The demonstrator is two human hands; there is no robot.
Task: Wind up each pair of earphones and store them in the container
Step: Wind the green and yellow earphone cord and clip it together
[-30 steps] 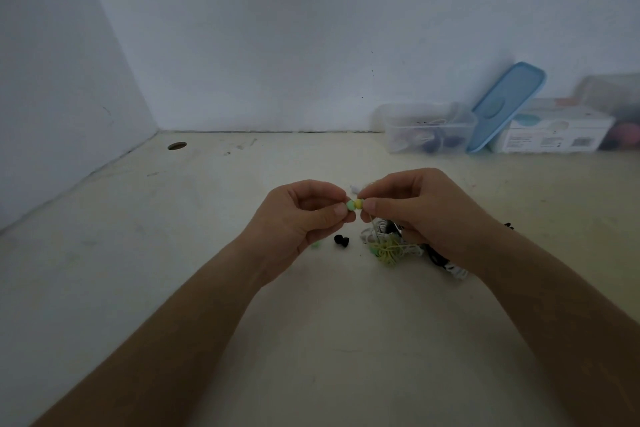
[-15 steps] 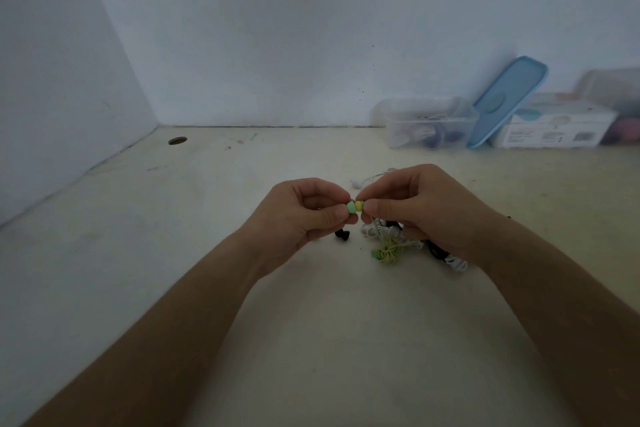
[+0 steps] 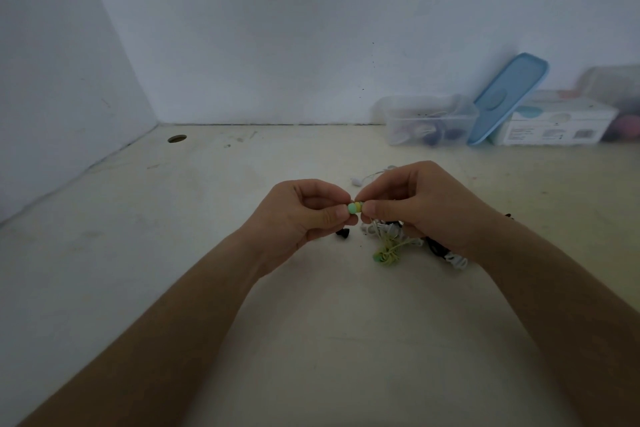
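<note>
A small green and yellow earbud (image 3: 355, 207) is pinched between my two hands above the table. My left hand (image 3: 301, 215) pinches its green end with thumb and forefinger. My right hand (image 3: 415, 203) pinches the yellow end. Its yellow-green cable hangs down into a tangle of earphones (image 3: 391, 241) on the table, mixed with white and black cables. A black earbud (image 3: 343, 235) lies just under my left hand. A white earbud (image 3: 356, 180) lies behind my hands. The clear container (image 3: 426, 120) stands at the back right and holds some wound earphones.
A blue lid (image 3: 509, 95) leans against the wall beside the container. A white box (image 3: 557, 123) and another clear box (image 3: 616, 94) stand further right. A round hole (image 3: 177, 139) is in the table at the back left. Walls close the left and back.
My hands have stayed together on the earbud. The view shifted slightly, and the white earbud behind my right hand has come into sight.
</note>
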